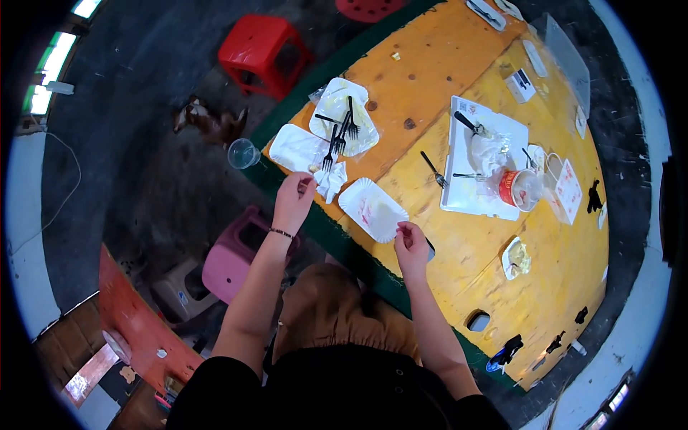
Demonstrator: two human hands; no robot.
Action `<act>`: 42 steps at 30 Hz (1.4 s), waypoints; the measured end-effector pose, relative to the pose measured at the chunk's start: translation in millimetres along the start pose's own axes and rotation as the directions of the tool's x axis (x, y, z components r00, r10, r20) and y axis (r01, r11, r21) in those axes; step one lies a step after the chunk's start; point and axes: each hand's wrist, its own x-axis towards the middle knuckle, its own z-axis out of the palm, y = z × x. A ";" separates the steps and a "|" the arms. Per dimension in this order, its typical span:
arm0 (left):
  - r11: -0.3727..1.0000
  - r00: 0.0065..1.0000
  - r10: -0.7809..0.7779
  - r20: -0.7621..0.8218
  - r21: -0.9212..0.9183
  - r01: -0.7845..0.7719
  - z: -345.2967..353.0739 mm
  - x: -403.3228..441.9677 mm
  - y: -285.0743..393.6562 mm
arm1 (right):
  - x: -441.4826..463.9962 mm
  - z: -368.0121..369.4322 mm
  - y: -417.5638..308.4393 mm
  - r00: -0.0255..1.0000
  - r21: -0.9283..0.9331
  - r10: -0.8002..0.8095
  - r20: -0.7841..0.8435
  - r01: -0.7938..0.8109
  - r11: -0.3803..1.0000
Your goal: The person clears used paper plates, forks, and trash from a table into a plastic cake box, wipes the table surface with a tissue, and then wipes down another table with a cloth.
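Observation:
A used white paper tray [373, 210] with red stains lies on the yellow wooden table [459, 279]. My right hand [411, 244] is closed at its right corner, fingertips pinched on the rim. My left hand [297, 188] is up at the table edge, fingers drawn together beside a crumpled white napkin [332, 180]; what it holds, if anything, is too small to make out. Beyond it lie two more used trays, one at the left [294, 148] and one farther back [358, 118] in clear plastic. Several black forks [335, 137] rest across them.
A white box lid [459, 193] holds tissue, black cutlery and a red-and-white tub [517, 188]. A black fork [433, 168] lies beside it. A clear cup [244, 153] stands at the left edge. Red [261, 46] and pink [228, 265] stools and a lying animal [209, 122] occupy the floor.

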 end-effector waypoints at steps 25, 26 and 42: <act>0.954 0.977 -0.190 0.093 0.254 0.161 20.6 174.3 -1.3 | 148.5 96.4 -64.9 0.996 0.086 0.085 -0.006 -0.084 0.993; 0.949 0.976 -0.179 0.125 0.284 0.138 21.1 180.2 -9.4 | 151.9 99.2 -60.2 0.992 0.101 0.123 0.017 -0.124 0.987; 0.778 0.850 -0.313 0.423 -0.399 0.485 60.9 143.2 48.4 | 129.5 26.3 -65.7 0.986 0.279 0.025 -0.163 0.022 0.960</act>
